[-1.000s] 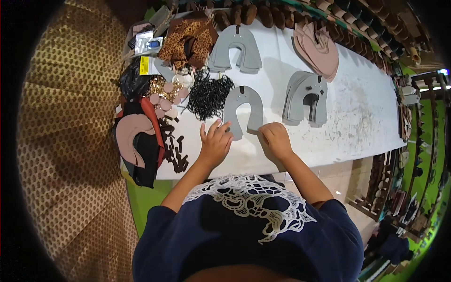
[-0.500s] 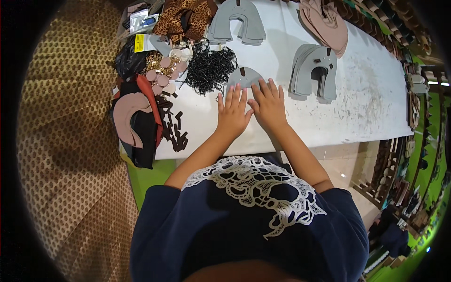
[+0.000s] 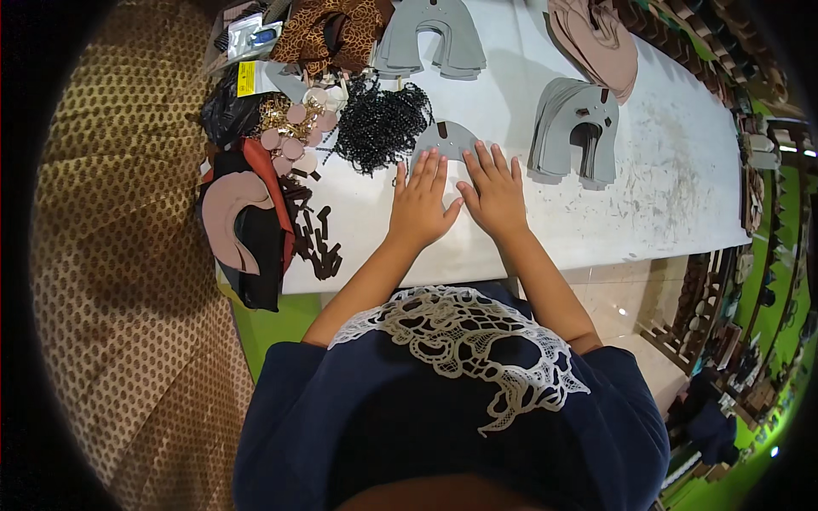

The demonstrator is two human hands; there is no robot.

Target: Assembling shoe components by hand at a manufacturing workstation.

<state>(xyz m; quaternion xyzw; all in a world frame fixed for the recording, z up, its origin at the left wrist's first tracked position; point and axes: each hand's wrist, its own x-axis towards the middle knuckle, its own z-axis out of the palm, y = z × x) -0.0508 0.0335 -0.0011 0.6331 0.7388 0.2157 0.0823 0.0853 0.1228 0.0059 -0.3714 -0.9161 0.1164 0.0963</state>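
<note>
Grey arch (image 3: 452, 141) beside black beads (image 3: 381, 123) lies partly hidden by left hand (image 3: 420, 206) and right hand (image 3: 497, 198), each grip flat, unclenched.

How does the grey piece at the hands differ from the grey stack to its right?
The grey piece is partly hidden by the left hand and right hand; the grey stack is uncovered. The grey stack shows several layered edges; the grey piece shows none. Both have rounded tops and a dark tab.
</note>
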